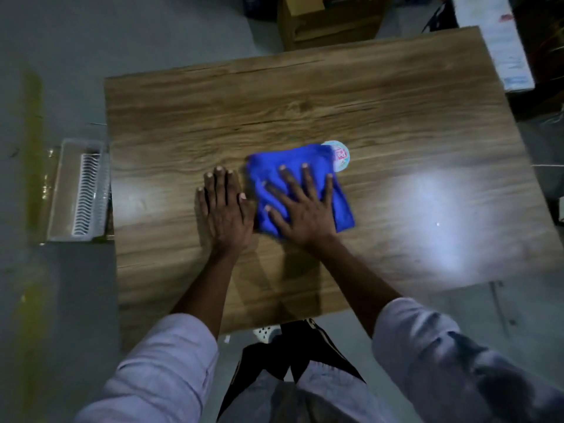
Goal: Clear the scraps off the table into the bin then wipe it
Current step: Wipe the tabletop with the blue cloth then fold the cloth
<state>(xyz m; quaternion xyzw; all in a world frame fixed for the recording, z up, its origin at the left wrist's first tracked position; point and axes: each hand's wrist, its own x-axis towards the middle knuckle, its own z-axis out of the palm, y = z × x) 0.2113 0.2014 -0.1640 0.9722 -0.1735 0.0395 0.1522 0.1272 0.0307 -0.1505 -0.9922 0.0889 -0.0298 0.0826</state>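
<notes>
Cloth (341, 203), blue, folded roughly square, flat on table (213, 102) near centre, pinned under R hand (300, 206). Fingers straight & spread, palm down, pressing, not gripping; wrist toward near edge, fingertips toward far edge. L hand (224, 206) just beside cloth's left edge, also flat on bare wood, fingers straight & close together, holding nothing.

Round printed lid scrap (340, 152) at cloth's far-right corner, touching it, partly tucked under. So: ahead & right of R fingertips, much nearer R hand than L. No long axis to speak of, being a disc.

White slotted container (61, 178) on floor against table's left side, prob. the bin; opposite way from scrap, L hand nearer to it.

Wipe stage by the look, w/ one scrap not yet cleared. Next, prob.: either a sweep leftward across table w/ cloth behind the scrap, or a pinch off the wood w/ R fingers. Risk: thin flat disc, hard to lift from smooth top, apt to slide under cloth. Glare patch at right; small scraps there, can't tell.
</notes>
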